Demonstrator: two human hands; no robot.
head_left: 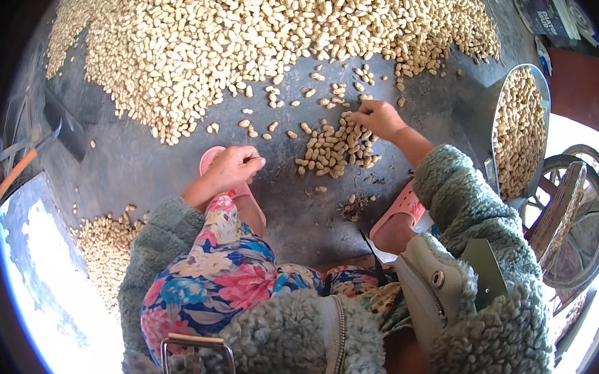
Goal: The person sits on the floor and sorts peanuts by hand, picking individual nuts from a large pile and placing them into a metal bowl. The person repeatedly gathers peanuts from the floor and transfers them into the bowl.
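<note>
A small heap of unshelled peanuts (332,151) lies on the dark floor between my feet. My right hand (380,118) reaches to its upper right edge, the fingers pinched together on peanuts there. Over my left shoe, to the left of the heap, my left hand (235,166) is closed with its fingers curled in; whatever may be inside is hidden. Loose peanuts (274,126) are scattered between the small heap and a very large spread of peanuts (206,37) across the far side.
On the right stands a metal scoop-shaped container (546,99) full of peanuts, with a spoked wheel (571,224) beyond it. Another peanut pile (107,244) is at lower left. A tool with an orange handle (17,175) lies far left. Pink shoes (402,210) flank the small heap.
</note>
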